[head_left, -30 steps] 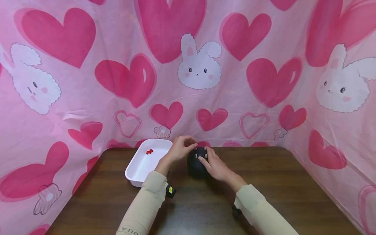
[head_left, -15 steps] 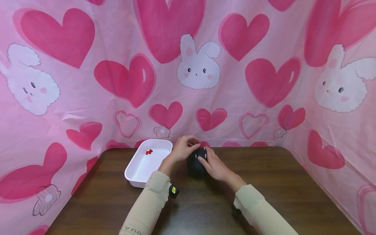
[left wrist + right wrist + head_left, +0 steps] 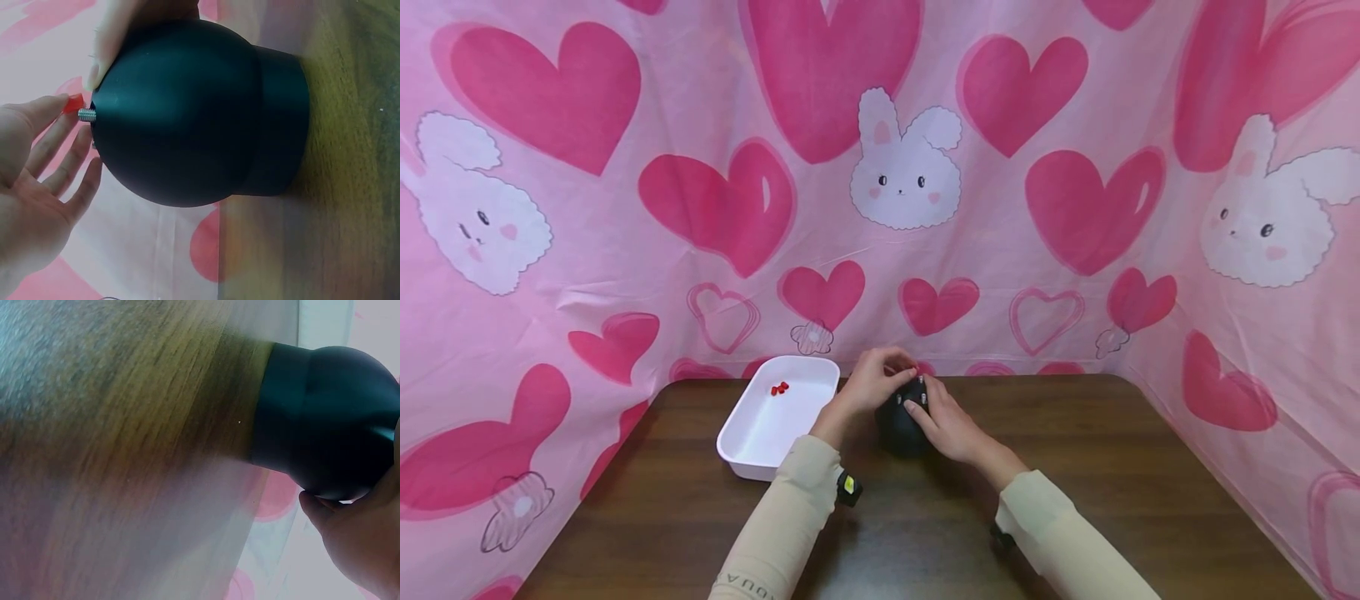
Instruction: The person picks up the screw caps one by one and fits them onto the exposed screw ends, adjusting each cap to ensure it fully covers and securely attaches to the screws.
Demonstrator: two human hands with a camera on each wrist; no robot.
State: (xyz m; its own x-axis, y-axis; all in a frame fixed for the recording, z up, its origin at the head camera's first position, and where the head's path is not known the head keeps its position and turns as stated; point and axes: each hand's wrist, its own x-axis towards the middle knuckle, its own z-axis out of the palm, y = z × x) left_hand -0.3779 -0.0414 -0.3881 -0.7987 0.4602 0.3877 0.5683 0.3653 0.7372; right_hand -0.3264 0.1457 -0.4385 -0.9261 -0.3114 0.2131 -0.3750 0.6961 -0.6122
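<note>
While right hand grip curls round black dome, lower center, likely steadying it, left hand pinches red cap near stud; tray left, presumably for reach.

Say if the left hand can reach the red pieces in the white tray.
Likely yes: nothing covers the red pieces in the white tray, though the left hand pinches a red part.

Cream sleeves — dark lettering on the left; black wrist device, yellow-marked.
</note>
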